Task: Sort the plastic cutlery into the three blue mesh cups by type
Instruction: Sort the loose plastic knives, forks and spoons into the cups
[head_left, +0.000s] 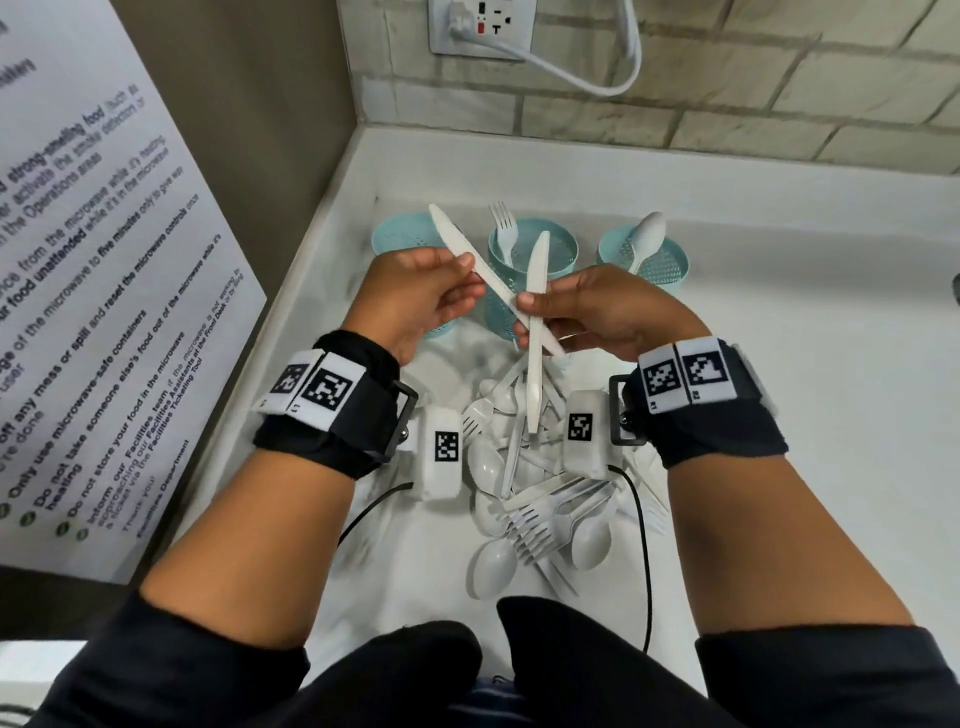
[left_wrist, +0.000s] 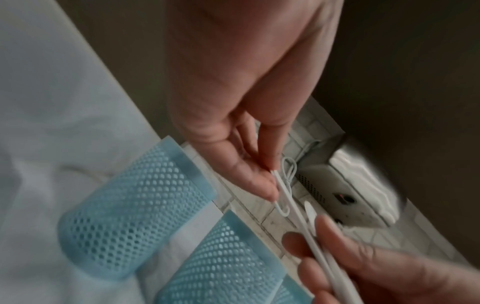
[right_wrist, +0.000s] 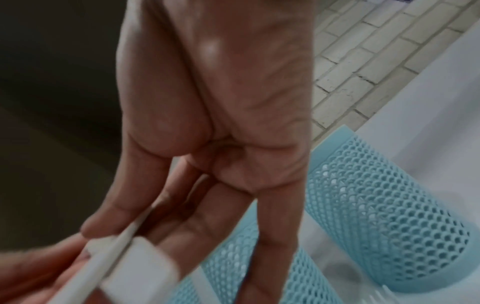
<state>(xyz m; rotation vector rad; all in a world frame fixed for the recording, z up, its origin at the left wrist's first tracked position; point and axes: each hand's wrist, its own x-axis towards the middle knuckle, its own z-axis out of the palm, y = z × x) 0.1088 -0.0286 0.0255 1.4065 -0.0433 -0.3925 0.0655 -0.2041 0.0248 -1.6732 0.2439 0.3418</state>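
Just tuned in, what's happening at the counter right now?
A person is sorting white plastic cutlery. Left hand and right hand each pinch a knife, crossed above the pile. The middle cup holds a fork, the right cup a spoon; no cutlery shows in the left cup.

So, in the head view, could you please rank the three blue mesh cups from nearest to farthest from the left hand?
From the left hand:
1. Left cup, partly hidden behind the hand, no cutlery visible in it.
2. Middle cup, holding a fork, to the hand's right.
3. Right cup, holding a spoon, farthest right.
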